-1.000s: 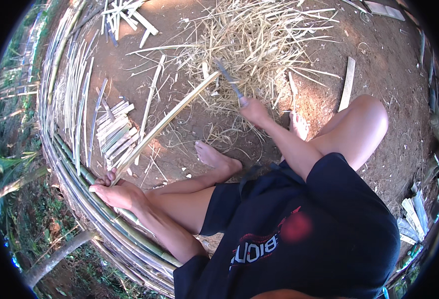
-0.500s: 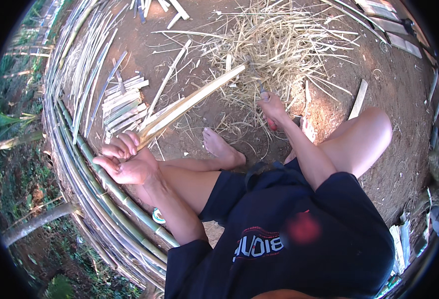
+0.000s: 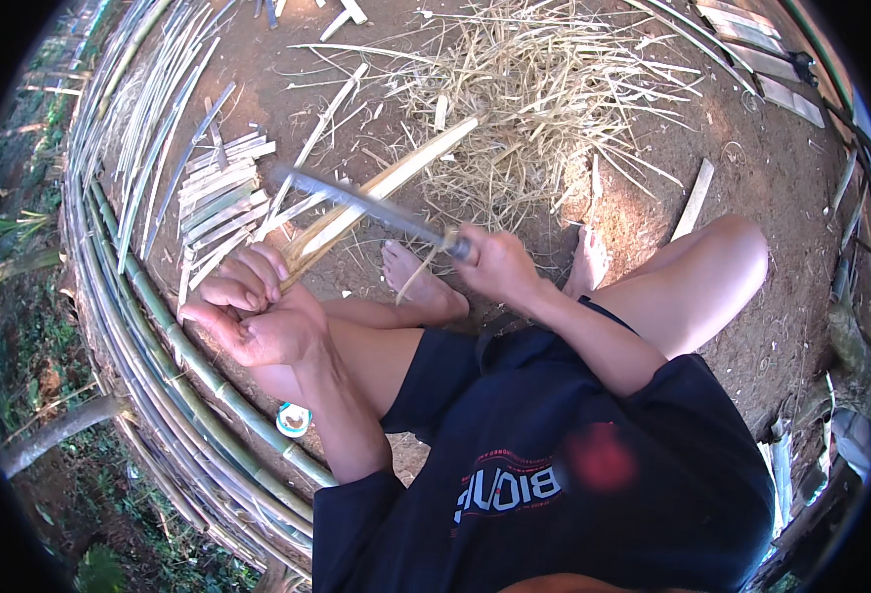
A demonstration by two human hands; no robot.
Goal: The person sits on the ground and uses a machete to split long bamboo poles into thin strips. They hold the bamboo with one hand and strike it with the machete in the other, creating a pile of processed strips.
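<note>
My left hand (image 3: 262, 306) is closed around the near end of a long split bamboo strip (image 3: 421, 158), palm side up. The strip slants away to the right, its far end over the pile of shavings (image 3: 524, 109). In my right hand (image 3: 500, 267) is the handle of a long-bladed knife (image 3: 386, 211), held in a closed grip. Its blade points left and crosses the strip in this view, somewhat blurred; whether it touches the wood I cannot tell. A thin curl of bamboo (image 3: 416, 277) hangs below the knife.
Short bamboo slats (image 3: 223, 203) lie stacked at left, near long thin strips (image 3: 149, 128). Green bamboo poles (image 3: 208, 371) run along the left edge. My bare feet (image 3: 421, 282) are on the dirt, beside a loose slat (image 3: 693, 198). A roll of tape (image 3: 294, 420) lies by my left forearm.
My right hand has drawn back toward me and left from the strip's far end, and the knife blade now lies across the strip's middle. My left hand keeps its hold.
</note>
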